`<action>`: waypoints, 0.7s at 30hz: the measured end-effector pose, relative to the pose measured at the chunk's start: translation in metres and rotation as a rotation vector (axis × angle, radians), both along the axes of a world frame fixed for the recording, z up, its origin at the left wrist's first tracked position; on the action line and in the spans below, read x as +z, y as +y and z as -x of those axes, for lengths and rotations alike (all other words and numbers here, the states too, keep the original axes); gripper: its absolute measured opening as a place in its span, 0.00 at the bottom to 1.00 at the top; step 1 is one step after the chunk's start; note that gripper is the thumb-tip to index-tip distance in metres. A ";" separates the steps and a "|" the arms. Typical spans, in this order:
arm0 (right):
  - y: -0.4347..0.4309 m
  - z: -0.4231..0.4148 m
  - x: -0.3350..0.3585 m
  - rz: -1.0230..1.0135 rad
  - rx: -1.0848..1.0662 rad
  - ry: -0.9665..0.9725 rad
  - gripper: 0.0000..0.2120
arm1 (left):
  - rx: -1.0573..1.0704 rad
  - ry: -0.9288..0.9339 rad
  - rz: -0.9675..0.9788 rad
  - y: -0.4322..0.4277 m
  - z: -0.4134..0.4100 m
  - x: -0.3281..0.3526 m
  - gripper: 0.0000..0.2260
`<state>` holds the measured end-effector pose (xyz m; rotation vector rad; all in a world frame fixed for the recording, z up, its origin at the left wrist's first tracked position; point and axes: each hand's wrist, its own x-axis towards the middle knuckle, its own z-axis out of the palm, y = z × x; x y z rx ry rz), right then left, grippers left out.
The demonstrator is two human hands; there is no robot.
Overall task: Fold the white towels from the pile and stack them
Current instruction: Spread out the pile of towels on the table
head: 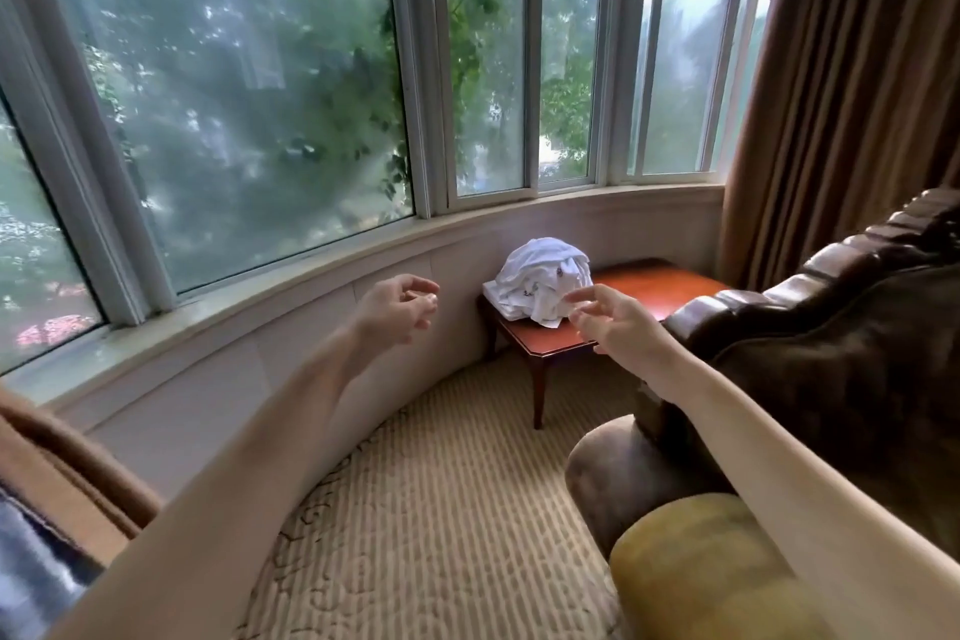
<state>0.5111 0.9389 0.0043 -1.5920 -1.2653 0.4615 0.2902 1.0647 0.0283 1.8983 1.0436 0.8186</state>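
Nearest on the right, a rounded olive-yellow upholstered armrest [691, 561] and a dark brown armchair [841, 369] crowd the striped beige carpet [441, 483]. Both bare arms stretch forward. The left hand [397, 309] and right hand [618, 327] hold nothing, their fingers [584, 295] loosely curled and apart, seemingly readied to take cloth. Beyond them, the crumpled pile of white towels [540, 276] sits at the left end of a small reddish wooden desk [675, 286], leaving bare top on the right, likely for folding.

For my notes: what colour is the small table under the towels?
The table is reddish-brown; head view.
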 end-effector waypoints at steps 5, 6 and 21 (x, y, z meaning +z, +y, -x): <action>0.069 -0.004 -0.012 -0.013 0.006 -0.020 0.10 | -0.050 0.004 0.040 0.061 -0.011 -0.013 0.06; 0.081 -0.005 -0.016 -0.022 0.012 -0.038 0.10 | -0.053 0.011 0.045 0.073 -0.012 -0.017 0.06; 0.312 -0.101 -0.023 0.015 0.154 -0.089 0.08 | -0.005 0.029 0.032 0.298 -0.097 -0.036 0.06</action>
